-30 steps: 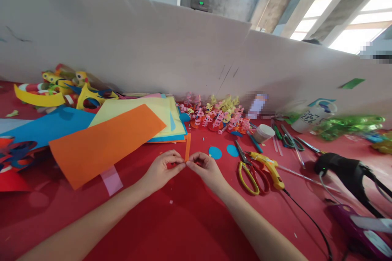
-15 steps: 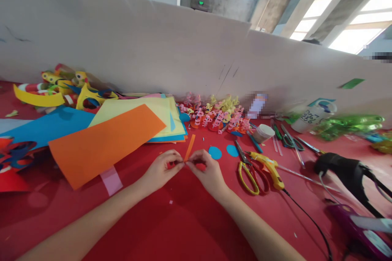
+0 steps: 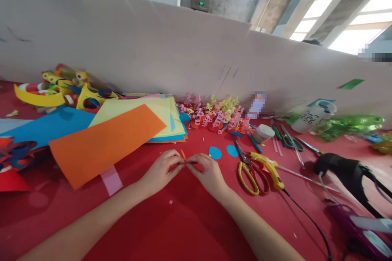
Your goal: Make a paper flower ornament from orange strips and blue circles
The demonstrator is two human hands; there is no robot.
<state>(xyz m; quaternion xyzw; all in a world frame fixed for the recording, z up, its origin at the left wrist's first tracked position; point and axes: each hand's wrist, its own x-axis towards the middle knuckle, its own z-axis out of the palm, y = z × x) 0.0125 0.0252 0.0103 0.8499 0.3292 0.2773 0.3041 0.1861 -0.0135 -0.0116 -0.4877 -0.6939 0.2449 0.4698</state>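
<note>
Between my fingertips is a narrow orange paper strip (image 3: 183, 155), its free end pointing up and away from me. My left hand (image 3: 165, 168) pinches it from the left and my right hand (image 3: 208, 170) from the right, thumbs and forefingers meeting over the red table (image 3: 180, 228). Much of the strip is hidden by the fingers. Two blue paper discs (image 3: 215, 153) lie just beyond my right hand. Farther back stand several pink and yellow paper curls (image 3: 218, 117) on small round bases.
Left: a large orange sheet (image 3: 107, 142) over stacked coloured paper (image 3: 128, 118). Right: scissors (image 3: 249, 175), a yellow glue gun (image 3: 271, 167) with a trailing cord, a paper-wrapped roll or cup (image 3: 263, 133), a white bottle (image 3: 314, 116). A white partition (image 3: 137, 49) runs along the back.
The orange strip stood up long and straight between my fingers; now only a short, thin end shows. Both hands stay in nearly the same place.
</note>
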